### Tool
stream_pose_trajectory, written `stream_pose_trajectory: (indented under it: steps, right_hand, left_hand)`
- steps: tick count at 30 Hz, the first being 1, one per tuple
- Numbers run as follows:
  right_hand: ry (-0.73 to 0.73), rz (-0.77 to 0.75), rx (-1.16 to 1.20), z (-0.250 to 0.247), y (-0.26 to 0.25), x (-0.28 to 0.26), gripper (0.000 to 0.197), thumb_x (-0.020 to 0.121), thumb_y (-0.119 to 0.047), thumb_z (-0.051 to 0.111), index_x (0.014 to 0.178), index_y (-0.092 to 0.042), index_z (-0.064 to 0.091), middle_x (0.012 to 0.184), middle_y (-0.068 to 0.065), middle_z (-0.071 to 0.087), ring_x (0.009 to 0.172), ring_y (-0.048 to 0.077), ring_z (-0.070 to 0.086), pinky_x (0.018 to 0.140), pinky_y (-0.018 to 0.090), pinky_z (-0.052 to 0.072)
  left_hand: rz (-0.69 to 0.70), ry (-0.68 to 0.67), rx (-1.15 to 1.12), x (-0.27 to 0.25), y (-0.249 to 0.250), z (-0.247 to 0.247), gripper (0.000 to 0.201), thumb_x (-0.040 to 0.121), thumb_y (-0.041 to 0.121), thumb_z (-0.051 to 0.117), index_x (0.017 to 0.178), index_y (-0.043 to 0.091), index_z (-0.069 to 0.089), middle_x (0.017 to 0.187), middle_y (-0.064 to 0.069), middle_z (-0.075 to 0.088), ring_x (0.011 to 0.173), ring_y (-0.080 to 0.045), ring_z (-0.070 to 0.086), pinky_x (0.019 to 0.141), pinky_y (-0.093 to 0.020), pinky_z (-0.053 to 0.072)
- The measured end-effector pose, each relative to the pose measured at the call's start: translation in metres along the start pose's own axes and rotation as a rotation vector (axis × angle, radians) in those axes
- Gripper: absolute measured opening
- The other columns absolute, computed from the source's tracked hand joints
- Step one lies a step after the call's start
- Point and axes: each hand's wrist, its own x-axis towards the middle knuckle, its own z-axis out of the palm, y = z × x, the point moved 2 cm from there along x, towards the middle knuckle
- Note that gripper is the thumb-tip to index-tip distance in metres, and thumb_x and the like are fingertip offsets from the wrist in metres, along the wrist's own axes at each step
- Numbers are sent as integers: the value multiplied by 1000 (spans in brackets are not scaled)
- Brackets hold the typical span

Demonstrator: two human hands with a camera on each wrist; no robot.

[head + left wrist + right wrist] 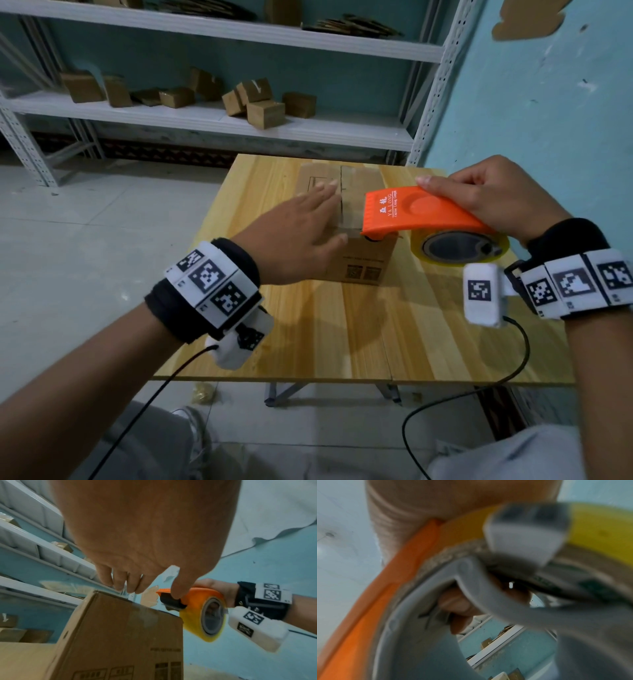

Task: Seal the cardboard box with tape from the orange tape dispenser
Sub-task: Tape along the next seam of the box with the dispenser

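Observation:
A small brown cardboard box stands on the wooden table, its top flaps down with a centre seam running away from me. My left hand lies flat over the box top, fingers straight; in the left wrist view those fingers hover at the box top's far edge. My right hand grips the orange tape dispenser from above, its front end at the box's near right top edge. Its yellowish tape roll hangs below the handle. The right wrist view is filled by the blurred dispenser and roll.
Grey metal shelving behind the table holds several small cardboard boxes. A blue wall rises at the right. Black cables trail from both wrist units across the table's near edge. Tiled floor lies to the left.

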Motion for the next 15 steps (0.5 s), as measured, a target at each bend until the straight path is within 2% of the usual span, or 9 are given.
stream_pose_trajectory:
  steps: [5, 10, 15]
  right_hand:
    - [5, 5, 1, 0, 1, 1, 50, 84, -62, 61, 77, -14, 75, 66, 3, 66, 63, 16, 63, 59, 25, 41]
    - [11, -2, -5, 0, 0, 2, 53, 84, -61, 60, 78, -11, 75, 67, 5, 66, 62, 16, 61, 59, 25, 40]
    - [5, -5, -10, 2, 0, 2, 52, 85, -61, 60, 81, -11, 76, 69, 5, 67, 64, 15, 62, 59, 25, 41]
  left_hand:
    - [1, -36, 114, -2, -5, 15, 87, 93, 60, 35, 152, 14, -9, 160, -2, -14, 146, -13, -13, 120, -31, -3]
    - [9, -50, 154, -2, -8, 23, 88, 92, 65, 28, 152, 15, -12, 160, -3, -16, 146, -13, -16, 120, -32, -4]
    - [15, -27, 147, -2, -10, 24, 85, 93, 63, 29, 153, 15, -8, 160, -3, -12, 146, -13, -13, 120, -31, -4]
